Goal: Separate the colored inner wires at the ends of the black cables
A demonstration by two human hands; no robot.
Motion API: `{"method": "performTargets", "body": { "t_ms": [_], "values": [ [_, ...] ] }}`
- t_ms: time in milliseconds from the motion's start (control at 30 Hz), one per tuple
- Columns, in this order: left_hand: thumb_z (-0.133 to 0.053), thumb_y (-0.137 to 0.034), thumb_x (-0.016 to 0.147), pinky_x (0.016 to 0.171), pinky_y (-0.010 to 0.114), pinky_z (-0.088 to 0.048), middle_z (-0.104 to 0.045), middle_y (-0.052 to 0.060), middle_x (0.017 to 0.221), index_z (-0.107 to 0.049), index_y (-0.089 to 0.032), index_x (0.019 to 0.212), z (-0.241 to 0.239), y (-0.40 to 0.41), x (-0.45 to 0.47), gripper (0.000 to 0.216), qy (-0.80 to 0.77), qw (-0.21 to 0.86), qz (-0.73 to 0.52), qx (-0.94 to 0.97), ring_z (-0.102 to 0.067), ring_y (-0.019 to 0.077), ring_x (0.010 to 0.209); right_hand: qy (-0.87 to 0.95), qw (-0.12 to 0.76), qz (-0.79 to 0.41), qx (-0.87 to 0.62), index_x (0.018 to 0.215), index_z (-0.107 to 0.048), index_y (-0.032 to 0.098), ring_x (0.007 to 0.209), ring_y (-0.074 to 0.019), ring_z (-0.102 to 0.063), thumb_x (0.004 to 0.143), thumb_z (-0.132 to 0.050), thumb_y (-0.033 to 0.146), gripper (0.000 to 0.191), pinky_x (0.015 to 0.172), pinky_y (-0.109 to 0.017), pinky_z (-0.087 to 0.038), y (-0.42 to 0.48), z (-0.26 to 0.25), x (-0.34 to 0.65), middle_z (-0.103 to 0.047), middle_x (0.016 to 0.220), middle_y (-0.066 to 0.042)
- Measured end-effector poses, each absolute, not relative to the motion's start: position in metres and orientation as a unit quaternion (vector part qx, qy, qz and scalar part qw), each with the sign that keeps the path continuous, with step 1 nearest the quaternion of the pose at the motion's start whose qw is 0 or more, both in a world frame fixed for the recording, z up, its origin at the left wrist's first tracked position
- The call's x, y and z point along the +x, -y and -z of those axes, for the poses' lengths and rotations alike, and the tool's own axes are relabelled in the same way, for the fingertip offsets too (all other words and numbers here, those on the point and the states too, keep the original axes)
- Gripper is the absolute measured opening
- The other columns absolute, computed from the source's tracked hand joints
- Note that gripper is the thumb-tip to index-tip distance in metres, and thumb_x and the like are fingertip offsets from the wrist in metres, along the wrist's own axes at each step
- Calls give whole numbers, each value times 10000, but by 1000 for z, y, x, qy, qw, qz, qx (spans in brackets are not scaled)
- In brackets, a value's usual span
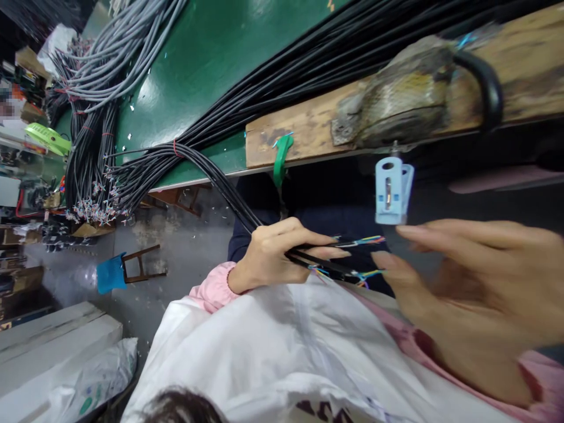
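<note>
My left hand (273, 255) is closed around a few black cables (229, 194). These run down off the green table from a large bundle. Their stripped ends show thin coloured wires (368, 241) that stick out past my fingers. My right hand (471, 288) is close to the camera and blurred. Its fingers are spread, and the fingertips sit just beside the coloured wire ends without gripping them. Both arms have pink cuffs under a white garment (282, 346).
A wooden board (304, 132) edges the green table (211, 53). A light blue clip (392, 191) and a green tie (281, 158) hang from it. Grey cables (127, 53) and black cable bundles (92, 170) cover the table. A blue-seated stool (127, 270) and white boxes (48, 341) are on the floor.
</note>
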State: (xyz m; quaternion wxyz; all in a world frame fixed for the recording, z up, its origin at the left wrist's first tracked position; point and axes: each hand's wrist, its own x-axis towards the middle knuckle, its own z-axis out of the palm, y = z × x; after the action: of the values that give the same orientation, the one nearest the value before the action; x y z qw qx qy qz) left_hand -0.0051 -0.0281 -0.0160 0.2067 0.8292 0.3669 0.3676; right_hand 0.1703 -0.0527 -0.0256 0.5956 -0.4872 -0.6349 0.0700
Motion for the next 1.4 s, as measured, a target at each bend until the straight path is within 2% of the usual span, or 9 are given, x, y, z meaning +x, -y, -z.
{"method": "performTargets", "body": {
  "t_ms": [133, 367, 533, 700, 800, 1000, 1133, 1300, 1400],
  "values": [
    [-619, -185, 876, 642, 165, -489, -673, 35, 807, -723, -119, 1040, 15, 28, -9, 205, -359, 207, -227, 881, -591, 71, 704, 700, 510, -34, -499, 1032, -669, 349, 707, -178, -608, 897, -643, 231, 181, 648, -349, -465, 54, 29, 185, -690, 863, -31],
    [-392, -127, 965, 598, 155, -420, -665, 25, 1009, -655, -204, 1212, 2, 21, -2, 369, -292, 105, -130, 942, -628, 57, 819, 766, 466, 13, -443, 937, -615, 311, 688, -216, -576, 922, -553, 222, 110, 625, -388, -427, 61, 28, 209, -697, 766, -8],
    [-324, -172, 1022, 586, 210, -365, -630, 22, 868, -680, -174, 1070, -5, 13, 4, 359, -215, 30, -88, 972, -549, 70, 661, 776, 467, -157, -393, 807, -605, 245, 569, -133, -582, 938, -577, 330, 158, 513, -315, -423, 43, 16, 213, -659, 693, 9],
    [-375, -124, 970, 721, 208, -462, -606, 40, 849, -650, -141, 1148, 1, 18, -4, 328, -225, 111, -87, 964, -580, 98, 771, 697, 457, -470, -290, 590, -682, 267, 446, -142, -581, 837, -690, 512, 348, 379, -251, -424, 12, 7, 211, -634, 567, -25],
    [-468, -157, 938, 716, 200, -485, -601, 36, 837, -687, -136, 1094, 11, 28, -10, 269, -288, 169, -148, 931, -588, 93, 775, 624, 457, -554, -308, 593, -696, 275, 475, -156, -590, 804, -725, 542, 342, 408, -252, -439, 13, 7, 206, -628, 567, -51],
    [-485, -261, 986, 648, 152, -464, -607, 22, 780, -716, -102, 959, 16, 35, -10, 282, -307, 210, -315, 873, -588, 50, 710, 619, 541, -466, -327, 836, -758, 340, 664, -163, -676, 870, -702, 377, 76, 540, -253, -522, 31, 12, 194, -707, 761, -49],
    [-495, -316, 989, 642, 149, -467, -618, 24, 768, -728, -105, 952, 17, 34, -12, 317, -311, 216, -285, 881, -591, 48, 691, 669, 536, -417, -301, 796, -736, 308, 640, -160, -668, 904, -641, 280, 147, 503, -244, -503, 35, 12, 188, -701, 750, -38],
    [-538, -275, 958, 680, 170, -515, -660, 55, 878, -694, -113, 1123, 25, 39, -18, 278, -341, 218, -207, 891, -635, 85, 785, 679, 548, -293, -392, 801, -675, 297, 602, -158, -642, 878, -586, 157, 182, 570, -278, -532, 46, 11, 181, -669, 691, 1],
    [-490, -264, 974, 799, 231, -564, -670, 98, 1041, -593, -114, 1313, 27, 43, -17, 385, -341, 206, -155, 904, -657, 134, 945, 650, 544, -304, -434, 793, -654, 278, 644, -163, -653, 869, -606, 170, 140, 590, -283, -540, 52, 9, 174, -681, 736, -11]
  ]
}}
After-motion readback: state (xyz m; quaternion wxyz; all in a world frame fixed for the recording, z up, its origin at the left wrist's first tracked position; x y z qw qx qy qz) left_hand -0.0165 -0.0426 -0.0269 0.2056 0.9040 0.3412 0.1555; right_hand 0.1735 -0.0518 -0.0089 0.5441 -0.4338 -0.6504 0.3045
